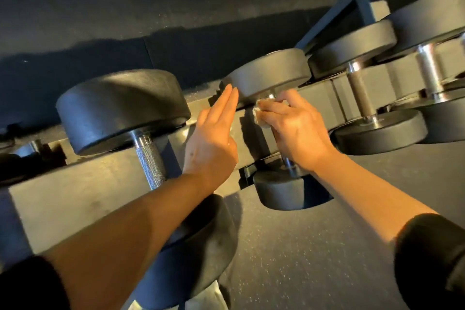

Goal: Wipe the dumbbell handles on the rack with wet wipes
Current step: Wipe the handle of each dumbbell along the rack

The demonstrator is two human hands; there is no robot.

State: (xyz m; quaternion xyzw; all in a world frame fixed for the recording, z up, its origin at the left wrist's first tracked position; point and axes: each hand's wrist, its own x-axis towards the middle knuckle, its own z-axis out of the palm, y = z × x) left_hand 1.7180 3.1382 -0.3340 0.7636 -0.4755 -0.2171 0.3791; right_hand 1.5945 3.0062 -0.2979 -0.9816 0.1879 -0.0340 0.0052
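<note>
Dark grey metal rack [83,199] runs from near left to far right, with dark speckled rubber floor [314,246] in front and behind. Large black round-headed dumbbell [120,108] sits left of centre, its knurled steel handle [150,162] bare and untouched; its near head is partly hidden by the left forearm. Smaller black dumbbell [271,70] lies at centre across the rack, near head [284,190] hanging over the rack's front edge. 2 more black dumbbells with chrome handles, 1 [357,45] and another [427,17], sit further right. A 5th is barely visible at the far left edge, in shadow.

Left hand [214,138] is flat, fingers straight and together, fingertips at the far head of the centre dumbbell; whether they touch it cannot be told. Right hand [294,128] is wrapped round the centre dumbbell's handle, fingers curled, holding a crumpled white wet wipe [259,116] against the steel near the far head. Black sleeve cuffs show on both forearms at the near edge.
</note>
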